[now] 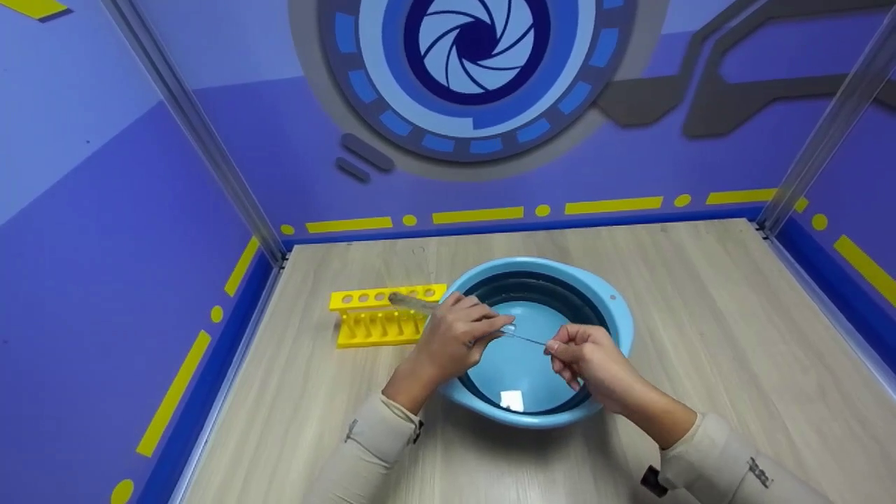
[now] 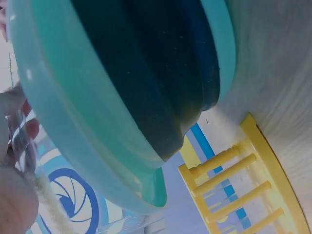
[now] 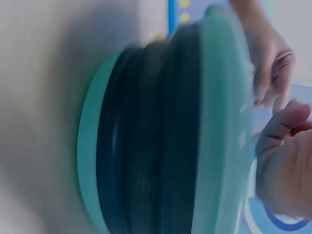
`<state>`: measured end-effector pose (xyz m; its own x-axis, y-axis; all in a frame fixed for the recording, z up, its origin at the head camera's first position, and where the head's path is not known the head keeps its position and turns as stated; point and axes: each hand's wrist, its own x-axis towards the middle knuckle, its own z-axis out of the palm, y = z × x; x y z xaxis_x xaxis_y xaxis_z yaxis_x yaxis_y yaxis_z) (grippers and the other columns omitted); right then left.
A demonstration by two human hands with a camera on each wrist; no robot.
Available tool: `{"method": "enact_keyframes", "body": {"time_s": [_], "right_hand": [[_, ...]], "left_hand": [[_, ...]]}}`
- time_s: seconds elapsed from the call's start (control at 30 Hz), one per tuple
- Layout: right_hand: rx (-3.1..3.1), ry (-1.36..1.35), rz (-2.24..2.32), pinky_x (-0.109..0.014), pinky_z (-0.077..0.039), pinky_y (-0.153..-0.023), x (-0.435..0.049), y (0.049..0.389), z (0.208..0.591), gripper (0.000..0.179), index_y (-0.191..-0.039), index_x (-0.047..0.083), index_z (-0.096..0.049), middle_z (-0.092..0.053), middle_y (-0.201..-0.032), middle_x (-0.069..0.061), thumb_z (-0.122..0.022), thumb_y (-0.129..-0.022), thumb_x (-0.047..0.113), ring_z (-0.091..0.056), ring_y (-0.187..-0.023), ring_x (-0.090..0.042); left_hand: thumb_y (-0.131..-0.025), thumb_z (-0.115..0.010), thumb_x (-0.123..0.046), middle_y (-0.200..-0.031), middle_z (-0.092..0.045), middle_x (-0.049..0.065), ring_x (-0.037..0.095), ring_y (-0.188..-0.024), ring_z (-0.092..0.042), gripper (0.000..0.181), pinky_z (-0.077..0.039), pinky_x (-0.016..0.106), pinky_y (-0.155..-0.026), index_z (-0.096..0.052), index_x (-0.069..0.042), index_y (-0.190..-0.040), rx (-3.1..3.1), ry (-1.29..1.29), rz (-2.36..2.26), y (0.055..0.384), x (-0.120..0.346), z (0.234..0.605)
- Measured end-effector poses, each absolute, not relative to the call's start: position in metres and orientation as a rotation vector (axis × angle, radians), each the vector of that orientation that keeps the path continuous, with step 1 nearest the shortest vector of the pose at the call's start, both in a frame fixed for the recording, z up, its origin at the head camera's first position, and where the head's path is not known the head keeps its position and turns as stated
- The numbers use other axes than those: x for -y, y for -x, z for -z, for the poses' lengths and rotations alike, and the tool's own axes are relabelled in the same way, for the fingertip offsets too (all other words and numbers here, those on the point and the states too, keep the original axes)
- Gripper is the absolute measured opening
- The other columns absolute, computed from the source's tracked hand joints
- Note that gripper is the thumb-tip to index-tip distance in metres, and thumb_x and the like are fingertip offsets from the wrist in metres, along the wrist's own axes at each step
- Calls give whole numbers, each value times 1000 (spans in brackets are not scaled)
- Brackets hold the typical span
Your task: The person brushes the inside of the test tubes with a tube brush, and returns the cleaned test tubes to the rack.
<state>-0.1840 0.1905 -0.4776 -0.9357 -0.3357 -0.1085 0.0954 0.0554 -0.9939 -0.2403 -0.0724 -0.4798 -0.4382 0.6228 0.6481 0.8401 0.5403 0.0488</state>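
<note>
Over the light-blue basin, my left hand grips a clear test tube lying nearly level. Inside the tube are the pale bristles of a test tube brush, reaching out left of the hand. The brush's thin wire handle runs from the tube's right end to my right hand, which pinches it between thumb and forefinger. Both hands appear beyond the basin's rim in the right wrist view. The palm and curled fingers hide the middle of the tube.
Left of the basin stands a yellow test tube rack, with a faint clear tube rising at its right end. Light glints inside the basin, whose dark folding wall shows from the side. Blue panels enclose the wooden table.
</note>
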Motion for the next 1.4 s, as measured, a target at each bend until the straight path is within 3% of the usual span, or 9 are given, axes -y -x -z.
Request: {"method": "enact_keyframes", "body": {"time_s": [0.1,0.2,0.37,0.5,0.6,0.83,1.4], "right_hand": [[-1954,124,1933,-22,-50,-58,-189,183,475,21,-93,6,-64,-62,-74,0,-54,-110,15,-56,-63,-12],[-2276,303,1839,-22,-52,-58,-187,181,482,17,-95,7,-64,-63,-74,1,-58,-110,13,-57,-63,-10],[-3156,1133,1279,-22,-58,-60,-192,189,502,12,-93,8,-64,-65,-76,0,-70,-100,0,-61,-65,-6],[-3389,1861,817,-24,-59,-59,-200,203,512,15,-90,4,-67,-66,-76,-4,-62,-104,2,-62,-63,-12],[-3411,2144,598,-21,-55,-54,-203,210,513,28,-88,4,-69,-67,-73,-4,-52,-109,9,-58,-59,-12],[-3399,2157,662,-21,-55,-54,-202,209,512,28,-89,4,-71,-69,-73,-4,-51,-107,6,-58,-59,-12],[-3434,2011,788,-20,-54,-55,-199,201,513,29,-86,5,-68,-66,-73,-3,-49,-108,9,-55,-60,-12]], "left_hand": [[-101,-75,-25,-101,-82,-10,12,-90,-68,22,-51,28,-85,-82,-28,-121,2161,1156,410,241,70,482],[-99,-78,-23,-100,-81,-10,13,-90,-68,23,-51,28,-84,-83,-28,-121,2183,1163,408,240,69,483],[-101,-74,-29,-97,-80,-10,13,-86,-65,23,-45,30,-79,-82,-27,-123,2272,1241,442,238,71,483],[-103,-72,-31,-96,-79,-9,12,-85,-64,25,-44,30,-77,-80,-27,-126,2381,1319,461,237,75,481],[-102,-73,-33,-98,-79,-8,11,-88,-65,27,-48,29,-80,-79,-29,-129,2475,1344,515,236,78,478],[-102,-74,-35,-104,-80,-9,11,-91,-65,31,-51,28,-85,-77,-30,-132,2550,1350,612,236,82,474],[-102,-72,-39,-99,-78,-9,12,-92,-64,31,-53,29,-88,-78,-30,-131,2543,1345,677,237,90,476]]}}
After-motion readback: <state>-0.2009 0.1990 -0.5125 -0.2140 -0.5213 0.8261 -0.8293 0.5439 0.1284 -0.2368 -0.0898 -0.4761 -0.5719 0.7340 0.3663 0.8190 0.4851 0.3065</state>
